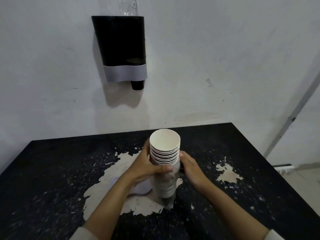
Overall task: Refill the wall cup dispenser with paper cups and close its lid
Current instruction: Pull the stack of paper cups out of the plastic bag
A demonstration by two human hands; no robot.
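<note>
A tall stack of white paper cups (164, 146) stands upright over the table, its lower part wrapped in a clear plastic sleeve. My left hand (147, 168) grips the stack from the left, thumb across the front. My right hand (189, 168) holds its right side, fingers curved round it. On the wall up and to the left hangs the dark cup dispenser (121, 42) with a grey band at its base and a black cup (137, 84) poking out below. A clear lid (128, 6) stands up above the dispenser's top.
The black table (52, 170) has large patches of peeled paint around the stack. A grey conduit (294, 115) runs diagonally down the white wall at the right. A white strip lies on the floor (284, 168) at the far right.
</note>
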